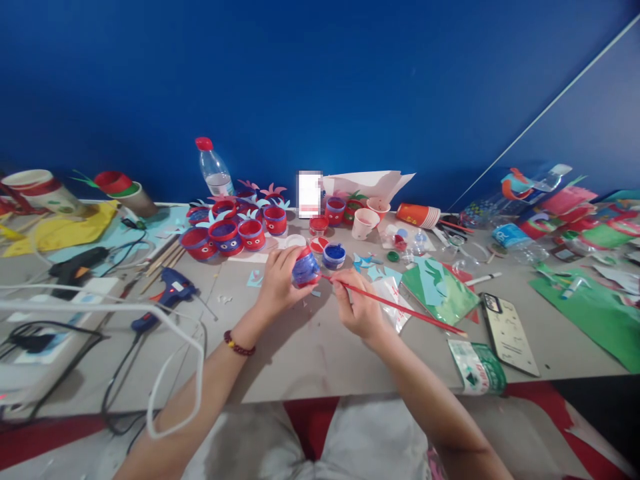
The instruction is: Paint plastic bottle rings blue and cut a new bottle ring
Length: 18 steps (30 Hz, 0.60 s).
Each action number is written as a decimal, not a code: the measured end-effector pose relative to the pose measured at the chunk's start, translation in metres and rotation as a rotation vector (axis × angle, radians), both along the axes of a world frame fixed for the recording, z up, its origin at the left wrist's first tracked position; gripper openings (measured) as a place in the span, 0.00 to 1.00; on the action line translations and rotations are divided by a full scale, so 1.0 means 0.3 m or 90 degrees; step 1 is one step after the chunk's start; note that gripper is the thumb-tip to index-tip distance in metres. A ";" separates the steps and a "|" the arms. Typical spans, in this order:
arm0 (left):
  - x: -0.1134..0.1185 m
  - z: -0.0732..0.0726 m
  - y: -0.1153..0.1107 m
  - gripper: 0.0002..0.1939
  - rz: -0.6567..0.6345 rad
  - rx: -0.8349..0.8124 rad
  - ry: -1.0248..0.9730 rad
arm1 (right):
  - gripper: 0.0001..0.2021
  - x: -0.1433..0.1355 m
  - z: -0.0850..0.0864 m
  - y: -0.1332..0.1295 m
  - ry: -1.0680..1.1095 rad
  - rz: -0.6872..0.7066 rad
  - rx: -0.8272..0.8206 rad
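Observation:
My left hand (281, 277) is closed around a small cup painted blue and red (306, 267), held tilted above the table. Between the fingers of my right hand (359, 303) is a long red paintbrush (400, 307). Its tip is at the cup's lower right edge; whether it touches cannot be made out. Just behind the cup stands an open jar of blue paint (334, 255), with a jar of red paint (319, 225) farther back. Several painted cups with eyes and paper leaves (227, 237) stand together at the back left.
Left are a blue glue gun (167, 293), a power strip (65, 353) and loose cables. A plastic bottle (215, 173) stands near the blue wall. To the right lie paper cups (419, 215), green paper (590, 317), a phone (509, 333) and a green-white packet (477, 367).

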<state>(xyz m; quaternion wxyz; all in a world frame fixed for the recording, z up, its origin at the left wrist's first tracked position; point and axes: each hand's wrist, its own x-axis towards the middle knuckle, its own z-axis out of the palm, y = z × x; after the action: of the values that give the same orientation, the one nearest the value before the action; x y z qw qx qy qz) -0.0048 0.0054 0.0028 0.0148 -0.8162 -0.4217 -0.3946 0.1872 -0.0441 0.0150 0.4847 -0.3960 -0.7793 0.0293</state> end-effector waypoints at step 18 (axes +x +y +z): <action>0.001 0.002 -0.003 0.35 0.027 0.031 0.008 | 0.07 0.010 0.015 0.001 0.071 -0.099 0.014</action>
<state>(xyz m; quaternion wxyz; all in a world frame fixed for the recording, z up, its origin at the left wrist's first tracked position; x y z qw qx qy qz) -0.0045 0.0045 0.0035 0.0455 -0.8089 -0.4291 -0.3994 0.1901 -0.0437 0.0195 0.5326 -0.4476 -0.7183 0.0049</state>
